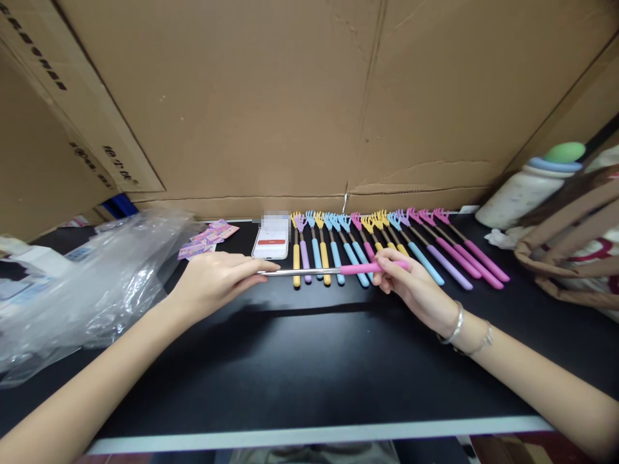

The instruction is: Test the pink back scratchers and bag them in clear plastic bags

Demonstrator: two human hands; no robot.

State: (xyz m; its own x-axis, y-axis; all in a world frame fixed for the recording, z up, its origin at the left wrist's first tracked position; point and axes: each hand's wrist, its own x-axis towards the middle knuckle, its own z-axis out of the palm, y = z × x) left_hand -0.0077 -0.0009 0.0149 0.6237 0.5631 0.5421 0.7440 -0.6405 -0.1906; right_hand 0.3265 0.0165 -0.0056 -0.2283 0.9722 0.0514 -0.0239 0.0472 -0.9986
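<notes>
I hold a telescopic back scratcher [309, 271] sideways above the black table [300, 367]. My left hand [217, 281] is closed over its head end, which is hidden under my fingers. My right hand [411, 283] pinches its pink handle [367, 267]. The metal shaft is stretched out between the two hands. Behind it lies a row of several back scratchers [387, 241] with yellow, purple, blue and pink handles, their claw heads pointing to the cardboard wall.
A white phone [271, 243] lies left of the row, with pink packets [207, 237] beside it. Crumpled clear plastic bags [91, 283] fill the left side. A woven basket [570, 258] and a white bottle [527, 190] stand at the right. Cardboard [290, 96] walls the back.
</notes>
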